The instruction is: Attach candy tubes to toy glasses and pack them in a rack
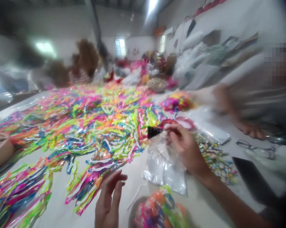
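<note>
My right hand (pixel 187 150) is closed in a pinch at the tip of a small black speckled triangular piece (pixel 154 132). Under and beside this hand lies a stack of clear plastic bags (pixel 164 171). Red and pink loops (pixel 186 122), perhaps scissor handles, show just behind the fingers. My left hand (pixel 108 199) is held over the white table with fingers and thumb apart, nothing in it. Bundles of bright plastic strips (pixel 90 182) lie close by it. Between my hands, at the near edge, a rounded container holds a tangle of coloured strips (pixel 159 209).
A wide heap of neon strips (pixel 105 117) covers much of the table. Small wrapped pieces (pixel 216 158) are piled right, near eyeglasses (pixel 255 148) and a dark phone-like slab (pixel 254 180). Another person's hand (pixel 249 129) rests at right. A tan container (pixel 2 150) stands left.
</note>
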